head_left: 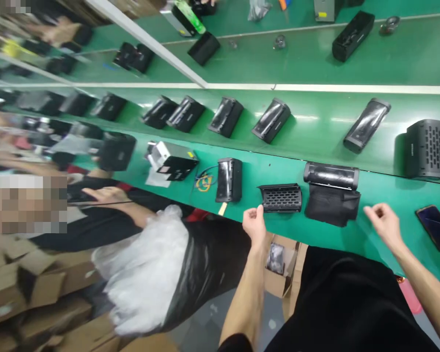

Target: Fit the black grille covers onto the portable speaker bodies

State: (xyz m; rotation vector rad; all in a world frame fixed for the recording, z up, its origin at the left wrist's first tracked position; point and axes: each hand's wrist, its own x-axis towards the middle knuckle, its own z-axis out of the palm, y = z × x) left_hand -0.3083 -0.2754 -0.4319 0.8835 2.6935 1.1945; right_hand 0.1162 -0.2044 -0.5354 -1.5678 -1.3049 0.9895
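My left hand is closed, with thumb and fingertips at the near left corner of a perforated black casing on the green bench. Beside that casing lies a folded black cloth-like piece, with a glossy black casing behind it. My right hand is held over the bench to the right of the black piece. Its thumb and index finger are pinched together; whatever they hold, if anything, is too small to see. Another glossy black casing stands left of my left hand.
Several black casings stand along the green conveyor beyond the bench. A phone lies at the right. To the left are a box-shaped unit, a yellow cable, a white plastic bag and a co-worker's hand. An open carton sits below the bench edge.
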